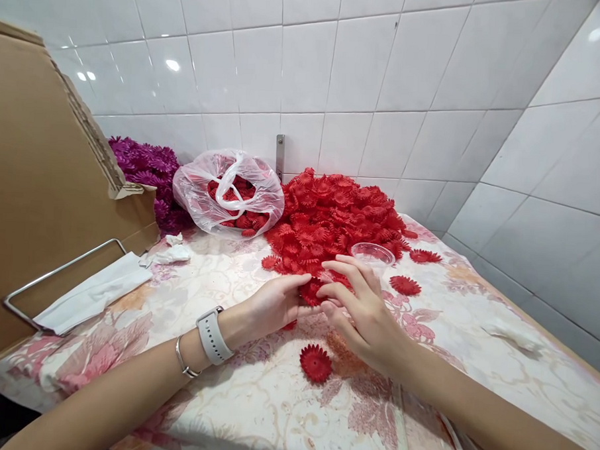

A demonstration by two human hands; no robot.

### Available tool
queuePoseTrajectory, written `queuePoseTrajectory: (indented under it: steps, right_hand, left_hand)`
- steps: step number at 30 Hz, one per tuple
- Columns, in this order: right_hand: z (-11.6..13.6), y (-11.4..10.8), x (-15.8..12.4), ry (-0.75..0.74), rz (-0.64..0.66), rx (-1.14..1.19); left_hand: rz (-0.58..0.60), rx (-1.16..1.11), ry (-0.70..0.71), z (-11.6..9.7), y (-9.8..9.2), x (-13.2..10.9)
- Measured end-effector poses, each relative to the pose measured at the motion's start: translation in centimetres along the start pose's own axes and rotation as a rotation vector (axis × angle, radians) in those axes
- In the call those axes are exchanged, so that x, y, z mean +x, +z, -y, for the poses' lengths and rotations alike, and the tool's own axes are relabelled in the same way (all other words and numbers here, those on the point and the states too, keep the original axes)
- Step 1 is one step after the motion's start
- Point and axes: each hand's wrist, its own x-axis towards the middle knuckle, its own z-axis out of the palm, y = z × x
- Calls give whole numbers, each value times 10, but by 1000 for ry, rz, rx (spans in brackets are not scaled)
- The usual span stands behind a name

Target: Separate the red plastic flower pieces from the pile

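Note:
My left hand holds a dark red artificial flower head between its thumb and fingers. At the flower's right edge are the fingertips of my right hand, with thumb and index finger pinching the rim and the other fingers spread above. My fingers cover part of the flower. Just below lies a loose red flower head, face up on the tablecloth. Behind my hands rises a big pile of red flower heads. A clear plastic lid or shallow tub stands at the pile's front, partly behind my right hand.
A tied clear plastic bag of red pieces leans by the pile, with purple flowers further left. A cardboard box, a metal wire frame and white paper occupy the left. Tiled walls bound the flowered tablecloth.

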Motion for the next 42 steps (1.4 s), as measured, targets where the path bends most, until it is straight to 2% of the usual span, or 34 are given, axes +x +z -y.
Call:
queuePoseTrajectory:
  steps: [4, 10, 13, 15, 18, 22, 27, 35, 39, 42]
  right_hand:
    - [0, 2, -1, -83, 45, 20]
    - [-5, 1, -1, -100, -75, 9]
    - [-3, 0, -2, -228, -51, 32]
    - [-1, 0, -2, -255, -78, 39]
    - [1, -1, -2, -202, -129, 55]
    - [1, -1, -2, -151, -76, 126]
    - [2, -1, -3, -72, -74, 164]
    - [4, -4, -2, -29, -36, 220]
    - [2, -4, -3, 20, -26, 240]
    - [2, -3, -4, -20, 51, 239]
  left_hand:
    - [-30, 17, -8, 0, 1, 0]
    - [-76, -21, 33, -2, 5, 0]
    - [-72, -36, -9, -2, 4, 0]
    - [-63, -35, -17, -2, 3, 1]
    - [-54, -35, 1, -2, 3, 1]
    - [-70, -44, -7, -3, 3, 2]
    - [-69, -24, 4, -4, 3, 2]
    - [-25, -3, -47, -1, 0, 2]
    - [-54, -21, -43, -1, 0, 3]
    - [-77, -6, -41, -1, -1, 4]
